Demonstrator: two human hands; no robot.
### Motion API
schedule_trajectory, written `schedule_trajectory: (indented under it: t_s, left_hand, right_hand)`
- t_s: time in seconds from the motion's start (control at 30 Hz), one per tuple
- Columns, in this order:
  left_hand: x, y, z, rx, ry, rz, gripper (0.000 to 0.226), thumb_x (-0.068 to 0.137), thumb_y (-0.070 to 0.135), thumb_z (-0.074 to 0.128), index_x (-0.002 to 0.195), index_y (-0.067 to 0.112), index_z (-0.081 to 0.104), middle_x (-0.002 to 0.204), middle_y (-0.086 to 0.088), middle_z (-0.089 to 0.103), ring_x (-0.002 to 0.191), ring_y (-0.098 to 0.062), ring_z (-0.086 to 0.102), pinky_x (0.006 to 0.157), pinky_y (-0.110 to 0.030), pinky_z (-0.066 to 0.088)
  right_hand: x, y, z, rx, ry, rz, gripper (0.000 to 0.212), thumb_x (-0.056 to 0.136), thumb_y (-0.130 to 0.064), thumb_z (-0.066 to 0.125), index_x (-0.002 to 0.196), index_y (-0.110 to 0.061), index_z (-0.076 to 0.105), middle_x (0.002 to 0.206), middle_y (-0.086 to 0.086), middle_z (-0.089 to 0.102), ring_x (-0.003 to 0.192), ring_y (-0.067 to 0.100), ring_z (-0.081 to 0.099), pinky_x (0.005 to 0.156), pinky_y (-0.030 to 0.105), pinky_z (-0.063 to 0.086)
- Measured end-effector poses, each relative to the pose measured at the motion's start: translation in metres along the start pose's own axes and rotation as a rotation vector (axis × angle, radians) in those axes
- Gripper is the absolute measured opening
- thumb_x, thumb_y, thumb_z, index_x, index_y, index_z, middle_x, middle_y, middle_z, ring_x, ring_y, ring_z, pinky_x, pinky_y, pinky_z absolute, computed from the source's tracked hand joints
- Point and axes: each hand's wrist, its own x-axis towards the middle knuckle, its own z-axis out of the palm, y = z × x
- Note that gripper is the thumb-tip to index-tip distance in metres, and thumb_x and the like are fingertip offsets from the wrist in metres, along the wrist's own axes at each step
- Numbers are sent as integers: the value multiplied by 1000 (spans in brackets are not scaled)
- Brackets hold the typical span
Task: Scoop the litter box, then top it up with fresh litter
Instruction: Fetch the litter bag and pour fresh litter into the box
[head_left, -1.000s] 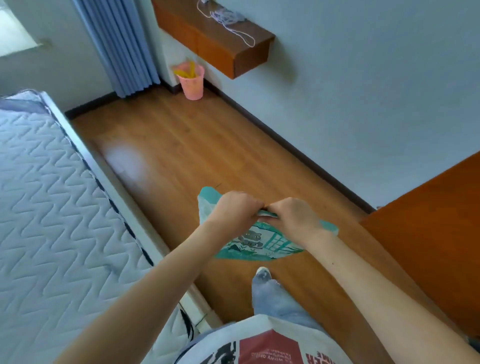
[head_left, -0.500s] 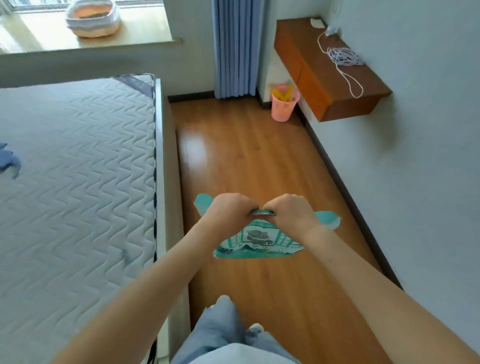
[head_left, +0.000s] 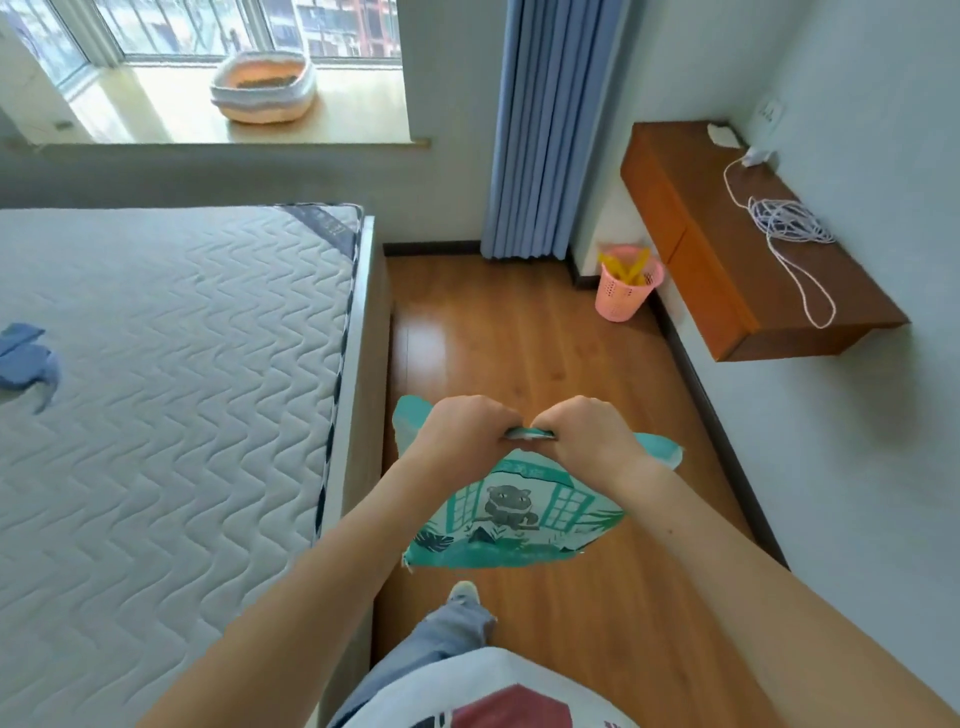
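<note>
A teal litter bag (head_left: 511, 514) printed with a grey cat hangs in front of me above the wooden floor. My left hand (head_left: 460, 428) and my right hand (head_left: 587, 431) both pinch its top edge, knuckles nearly touching at the middle. The bag's top corners stick out to either side of the hands. The litter box (head_left: 263, 85), a white and peach tub with dark bits inside, sits far off on the sunny windowsill.
A bare quilted mattress (head_left: 166, 389) fills the left, with a blue cloth (head_left: 23, 361) on it. A pink basket (head_left: 626, 286) stands by the blue curtain (head_left: 540, 130). A wall-hung wooden shelf (head_left: 748, 249) with a white cord juts out on the right. Bare floor strip runs ahead.
The view has swung left and up, bringing the windowsill and litter box into sight. Both hands keep the same grip on the bag's top; my leg has stepped forward.
</note>
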Motion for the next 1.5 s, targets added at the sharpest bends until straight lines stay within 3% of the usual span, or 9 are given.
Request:
schedule_trajectory:
  t_s: [0.23,0.4,0.53,0.63,0.73,0.97,1.23,1.37,1.5]
  left_hand:
    - [113,-75,-46,14,-5,28,29,96,43,47,73,26,50,58,9,42,60,-14,46,53,-27,37]
    - [203,-115,-65,37,-18,-16,31,96,40,46,76,20,58,60,7,44,62,-16,49,58,-31,45]
    - [285,-146,-75,8,-14,-60,28,94,43,51,72,26,53,58,7,42,61,-16,46,52,-27,35]
    - [346,-166,-85,-19,-27,-139,27,92,45,56,73,25,59,57,8,43,54,-11,41,48,-25,28]
    - [403,-182,-100,-20,-67,-210,26,91,44,56,82,23,68,63,7,52,58,-12,46,50,-24,33]
    - [508,-224,-131,-94,-62,-352,20,92,43,57,85,26,64,68,9,53,60,-11,51,49,-20,28]
    - [600,-291,-142,-113,21,-408,22,92,41,56,92,26,71,76,6,65,65,-13,58,51,-20,31]
    - [642,-340,-147,-122,36,-441,19,92,39,56,90,26,70,72,6,61,63,-13,54,50,-20,29]
    - [680,-398,-162,-107,18,-455,24,93,38,55,85,21,70,70,4,60,65,-16,54,56,-26,40]
  right_hand:
    - [131,32,-46,52,-8,-7,26,92,-40,57,84,-20,73,77,-6,65,72,16,58,65,31,49]
    - [228,74,-67,-36,-48,-81,33,94,-47,50,94,-20,71,89,-4,67,78,20,60,63,29,40]
    - [310,120,-87,-19,-87,-110,33,92,-47,54,90,-19,71,83,-5,62,73,17,53,62,27,33]
    - [370,152,-103,29,-120,-125,32,89,-47,58,89,-18,72,79,-6,58,73,18,56,62,30,38]
    - [424,182,-121,43,-160,-162,30,88,-45,61,88,-18,73,80,-6,61,74,18,58,63,30,43]
    - [539,230,-166,19,-181,-280,24,89,-42,61,89,-20,73,76,-6,62,70,15,60,65,31,50]
    - [661,262,-178,50,-185,-314,20,89,-40,62,91,-22,72,75,-8,62,67,12,58,57,23,37]
    - [730,265,-181,97,-226,-318,17,89,-36,63,95,-23,72,85,-6,67,70,11,59,58,20,39]
    - [805,258,-190,74,-261,-342,20,89,-38,62,91,-22,73,84,-5,66,70,13,59,59,24,40]
